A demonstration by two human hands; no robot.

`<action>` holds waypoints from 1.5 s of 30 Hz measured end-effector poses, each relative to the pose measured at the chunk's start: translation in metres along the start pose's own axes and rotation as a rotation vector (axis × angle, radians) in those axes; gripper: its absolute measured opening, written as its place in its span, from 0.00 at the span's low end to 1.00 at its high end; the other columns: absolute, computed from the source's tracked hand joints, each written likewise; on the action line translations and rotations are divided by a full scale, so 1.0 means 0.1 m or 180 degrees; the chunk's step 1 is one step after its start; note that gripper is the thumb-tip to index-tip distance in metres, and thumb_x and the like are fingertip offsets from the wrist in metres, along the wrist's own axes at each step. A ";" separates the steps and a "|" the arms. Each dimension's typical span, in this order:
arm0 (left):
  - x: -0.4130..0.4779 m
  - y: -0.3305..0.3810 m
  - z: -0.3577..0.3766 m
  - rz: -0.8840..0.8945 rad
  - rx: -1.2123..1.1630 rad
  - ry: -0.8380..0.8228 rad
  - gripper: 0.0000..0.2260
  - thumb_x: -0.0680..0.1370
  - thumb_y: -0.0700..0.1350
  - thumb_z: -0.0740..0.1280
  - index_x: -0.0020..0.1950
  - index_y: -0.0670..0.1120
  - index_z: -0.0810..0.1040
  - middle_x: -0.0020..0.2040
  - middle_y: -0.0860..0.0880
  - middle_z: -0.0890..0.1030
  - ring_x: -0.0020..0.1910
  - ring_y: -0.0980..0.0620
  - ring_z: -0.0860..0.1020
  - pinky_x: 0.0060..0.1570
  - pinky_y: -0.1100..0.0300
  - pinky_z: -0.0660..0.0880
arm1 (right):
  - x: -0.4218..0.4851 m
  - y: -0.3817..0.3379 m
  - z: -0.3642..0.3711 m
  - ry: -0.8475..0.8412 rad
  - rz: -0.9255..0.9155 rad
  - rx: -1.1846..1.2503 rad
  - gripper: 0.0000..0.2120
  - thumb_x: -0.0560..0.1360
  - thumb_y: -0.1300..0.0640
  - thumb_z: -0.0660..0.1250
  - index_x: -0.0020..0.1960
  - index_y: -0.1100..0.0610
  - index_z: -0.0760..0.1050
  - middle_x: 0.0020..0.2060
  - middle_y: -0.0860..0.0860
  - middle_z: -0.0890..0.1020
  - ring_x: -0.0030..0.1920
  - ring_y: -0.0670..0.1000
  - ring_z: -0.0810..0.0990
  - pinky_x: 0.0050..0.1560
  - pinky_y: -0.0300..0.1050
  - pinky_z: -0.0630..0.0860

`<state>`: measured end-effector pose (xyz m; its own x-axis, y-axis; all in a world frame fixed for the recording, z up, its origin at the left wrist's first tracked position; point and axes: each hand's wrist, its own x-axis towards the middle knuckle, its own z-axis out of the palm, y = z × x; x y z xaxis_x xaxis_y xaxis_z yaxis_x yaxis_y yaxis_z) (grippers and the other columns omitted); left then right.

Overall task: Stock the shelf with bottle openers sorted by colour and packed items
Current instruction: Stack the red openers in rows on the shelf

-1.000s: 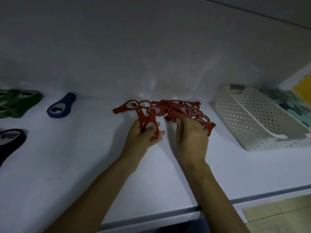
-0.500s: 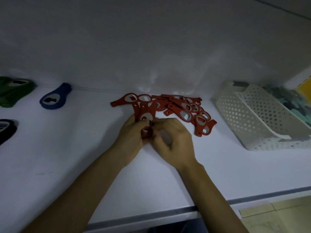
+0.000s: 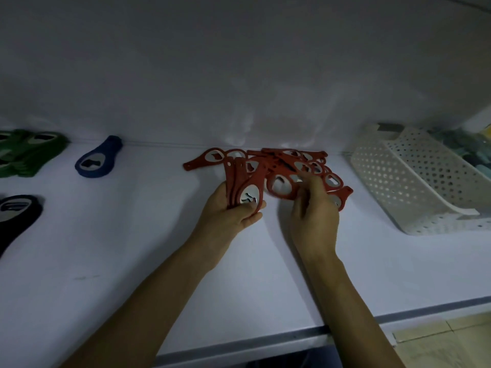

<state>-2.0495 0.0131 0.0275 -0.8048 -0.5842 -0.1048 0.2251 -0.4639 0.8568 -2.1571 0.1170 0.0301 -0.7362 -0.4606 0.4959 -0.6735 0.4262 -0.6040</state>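
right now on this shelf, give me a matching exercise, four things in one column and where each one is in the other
Things:
1 blue opener
2 black opener
3 white basket
4 red stack

Places:
a in the left hand
b right end of the shelf
c left edge, nearer the front
d lying alone by the back wall

Pairs: 1-d, 2-c, 3-b, 4-a

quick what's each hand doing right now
Left hand: grips a stack of red openers.
Right hand: pinches one loose red opener.
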 end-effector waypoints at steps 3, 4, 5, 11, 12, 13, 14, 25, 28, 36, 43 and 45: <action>0.01 0.01 0.00 -0.0088 -0.0236 0.0195 0.15 0.77 0.36 0.64 0.62 0.47 0.75 0.57 0.47 0.81 0.52 0.49 0.82 0.45 0.62 0.80 | 0.04 0.00 -0.06 0.0167 0.0716 0.1488 0.13 0.78 0.67 0.60 0.59 0.55 0.73 0.38 0.45 0.82 0.40 0.46 0.81 0.39 0.45 0.78; 0.01 0.02 0.00 -0.0125 -0.0338 0.0229 0.14 0.77 0.39 0.65 0.62 0.47 0.75 0.57 0.46 0.81 0.52 0.49 0.82 0.45 0.62 0.80 | 0.06 0.00 -0.09 0.0146 0.0940 0.2018 0.13 0.77 0.68 0.61 0.58 0.55 0.73 0.37 0.45 0.82 0.39 0.45 0.81 0.37 0.43 0.79; 0.01 0.02 0.00 -0.0152 -0.0409 0.0240 0.13 0.77 0.41 0.65 0.62 0.47 0.75 0.57 0.46 0.81 0.52 0.49 0.82 0.45 0.61 0.80 | 0.07 0.00 -0.13 0.0094 0.1083 0.2429 0.13 0.76 0.69 0.63 0.56 0.55 0.73 0.36 0.45 0.83 0.39 0.44 0.82 0.37 0.41 0.79; 0.01 0.02 -0.01 -0.0181 -0.0526 0.0296 0.17 0.74 0.48 0.66 0.63 0.47 0.74 0.57 0.46 0.81 0.50 0.49 0.82 0.44 0.60 0.80 | 0.08 -0.04 -0.13 -0.0637 0.1324 0.3510 0.13 0.70 0.71 0.68 0.50 0.58 0.78 0.42 0.52 0.84 0.43 0.47 0.83 0.42 0.37 0.78; 0.01 0.03 -0.01 -0.0159 -0.0524 0.0267 0.18 0.73 0.49 0.66 0.62 0.48 0.75 0.57 0.47 0.81 0.52 0.49 0.82 0.44 0.60 0.80 | 0.08 -0.05 -0.13 -0.0764 0.1271 0.3614 0.14 0.69 0.69 0.69 0.51 0.57 0.78 0.41 0.51 0.85 0.43 0.47 0.83 0.42 0.37 0.78; 0.01 0.02 0.00 -0.0118 -0.0478 0.0231 0.18 0.72 0.50 0.67 0.61 0.49 0.75 0.57 0.49 0.81 0.53 0.50 0.81 0.44 0.61 0.80 | 0.08 -0.05 -0.13 -0.0875 0.1219 0.3692 0.15 0.67 0.67 0.70 0.53 0.56 0.78 0.40 0.50 0.85 0.43 0.48 0.84 0.42 0.37 0.79; 0.00 0.02 0.01 -0.0072 -0.0402 0.0208 0.18 0.69 0.52 0.68 0.59 0.51 0.76 0.56 0.51 0.81 0.54 0.51 0.81 0.45 0.61 0.80 | 0.07 -0.05 -0.13 -0.0980 0.1165 0.3718 0.17 0.66 0.65 0.71 0.54 0.55 0.78 0.40 0.50 0.85 0.42 0.49 0.84 0.42 0.38 0.79; 0.06 -0.12 0.06 0.0249 0.1383 -0.0116 0.19 0.71 0.39 0.73 0.59 0.50 0.75 0.54 0.49 0.82 0.52 0.51 0.81 0.51 0.58 0.79 | 0.04 -0.03 -0.02 -0.0520 0.0626 0.2382 0.25 0.66 0.67 0.75 0.58 0.51 0.72 0.40 0.44 0.79 0.44 0.52 0.82 0.47 0.45 0.80; 0.11 -0.07 0.08 0.0122 0.1443 -0.0272 0.17 0.71 0.34 0.70 0.54 0.53 0.77 0.50 0.48 0.82 0.50 0.49 0.81 0.46 0.55 0.80 | 0.04 0.00 -0.02 -0.0113 0.0488 0.1842 0.20 0.68 0.57 0.76 0.57 0.51 0.75 0.42 0.48 0.80 0.45 0.50 0.81 0.47 0.43 0.78; 0.19 0.07 -0.04 -0.0188 -0.0246 -0.0214 0.14 0.70 0.29 0.68 0.50 0.45 0.78 0.43 0.49 0.84 0.44 0.50 0.83 0.38 0.65 0.77 | 0.19 0.32 -0.06 -0.0667 0.0617 -0.1485 0.17 0.78 0.52 0.60 0.63 0.57 0.74 0.65 0.56 0.75 0.67 0.59 0.69 0.66 0.56 0.65; 0.19 0.10 -0.09 -0.0419 -0.1061 -0.0028 0.10 0.78 0.36 0.62 0.57 0.43 0.76 0.48 0.44 0.83 0.43 0.48 0.84 0.35 0.64 0.78 | 0.15 0.24 -0.02 -0.0597 -0.0307 -0.1468 0.10 0.78 0.54 0.63 0.53 0.57 0.81 0.52 0.52 0.82 0.54 0.55 0.76 0.57 0.50 0.70; 0.18 0.09 -0.08 -0.0347 -0.0938 -0.0103 0.13 0.78 0.35 0.61 0.61 0.42 0.74 0.52 0.44 0.82 0.45 0.48 0.84 0.38 0.63 0.79 | 0.16 0.23 -0.01 -0.0743 -0.0683 -0.1238 0.10 0.78 0.56 0.63 0.50 0.57 0.82 0.47 0.52 0.84 0.48 0.54 0.80 0.55 0.52 0.73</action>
<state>-2.0576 -0.0074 0.0294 -0.8489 -0.5011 -0.1680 0.2821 -0.6985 0.6577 -2.1844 0.1197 0.0249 -0.5737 -0.7127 0.4037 -0.8158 0.5410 -0.2043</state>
